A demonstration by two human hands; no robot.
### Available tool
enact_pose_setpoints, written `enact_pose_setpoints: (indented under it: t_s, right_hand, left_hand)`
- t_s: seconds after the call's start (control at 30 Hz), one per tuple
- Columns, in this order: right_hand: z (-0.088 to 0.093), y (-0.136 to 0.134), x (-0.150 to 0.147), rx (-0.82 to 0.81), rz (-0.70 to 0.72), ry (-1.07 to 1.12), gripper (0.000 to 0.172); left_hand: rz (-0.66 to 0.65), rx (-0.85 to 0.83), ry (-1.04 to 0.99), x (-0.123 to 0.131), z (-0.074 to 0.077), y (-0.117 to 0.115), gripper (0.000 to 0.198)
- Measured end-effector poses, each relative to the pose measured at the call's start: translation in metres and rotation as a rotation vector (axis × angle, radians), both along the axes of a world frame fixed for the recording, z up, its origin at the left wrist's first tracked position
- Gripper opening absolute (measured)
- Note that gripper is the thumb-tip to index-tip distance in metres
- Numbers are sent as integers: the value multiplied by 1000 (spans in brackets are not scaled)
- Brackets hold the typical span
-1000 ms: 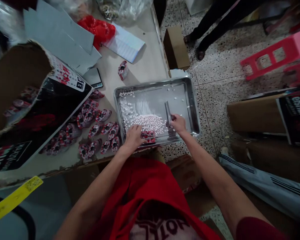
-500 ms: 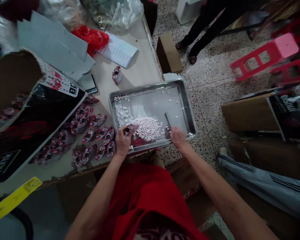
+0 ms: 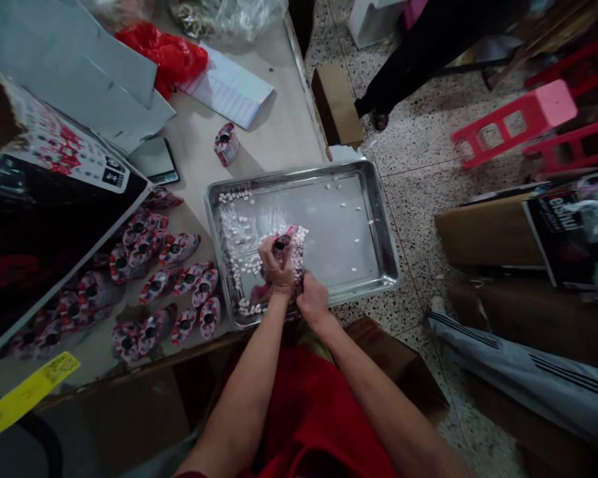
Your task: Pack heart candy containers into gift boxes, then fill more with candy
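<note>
My left hand (image 3: 278, 269) is closed around a small printed container (image 3: 281, 244) with a dark round opening facing up. It is over the white pellets (image 3: 299, 240) in a shallow metal tray (image 3: 346, 232). My right hand (image 3: 312, 297) is a fist just right of the left one, at the tray's near edge. The grey metal bar it gripped a moment earlier is now largely hidden by the hands. More pellets lie scattered along the tray's left side.
Several similar printed containers (image 3: 179, 249) stand left of the tray, and a single container (image 3: 226, 144) stands behind it. A black carton (image 3: 44, 212), papers (image 3: 236, 89) and a red bag (image 3: 172, 56) are on the table (image 3: 279, 143). A person's legs (image 3: 393, 70) and a pink stool (image 3: 513, 123) are beyond.
My left hand has moved right with the container, over the pellet pile. My right hand has come left and nearer, beside it. The pellet pile is now partly covered by my hands.
</note>
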State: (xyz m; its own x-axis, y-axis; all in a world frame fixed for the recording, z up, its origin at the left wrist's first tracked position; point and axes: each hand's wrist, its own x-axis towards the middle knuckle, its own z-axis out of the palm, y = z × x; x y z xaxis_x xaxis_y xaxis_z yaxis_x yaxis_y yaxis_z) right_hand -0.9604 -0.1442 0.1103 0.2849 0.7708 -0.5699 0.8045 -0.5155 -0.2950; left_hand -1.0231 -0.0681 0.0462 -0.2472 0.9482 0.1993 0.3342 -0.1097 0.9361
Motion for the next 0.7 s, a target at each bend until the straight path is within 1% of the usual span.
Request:
enact_pose_setpoints:
  t_s: [0.07,0.13,0.17,0.23,0.27,0.33,0.43,0.53,0.6,0.7]
  right_hand:
    - [-10,0,6,87,-77,134,22]
    - [-17,-1,19,155,-174,289,17]
    - [-18,-2,26,179,-224,360,16]
    - [-13,-5,41,218,-318,491,16]
    - [-7,-7,48,231,-358,562,17]
    - [10,-9,60,242,-416,713,18]
    - [41,-6,68,215,-399,898,18]
    - [66,10,68,135,-354,1004,20]
    - [77,25,65,65,-373,1052,23]
    - [90,49,58,-31,-442,1070,25]
  left_hand:
    - [-50,-73,-110,17,1,3,37]
    - [-55,-127,-161,24,7,10,37]
    - [-41,-134,-153,23,11,15,37]
    - [-22,-112,-66,9,23,29,36]
    - [-38,-90,8,-2,30,37,34]
    - [-116,-54,182,-25,44,53,29]
    - [-234,-61,386,-49,57,73,29]
    - [-313,-50,458,-55,62,81,36]
    - [-373,-15,480,-56,63,80,39]
    - [-474,43,506,-62,65,77,42]
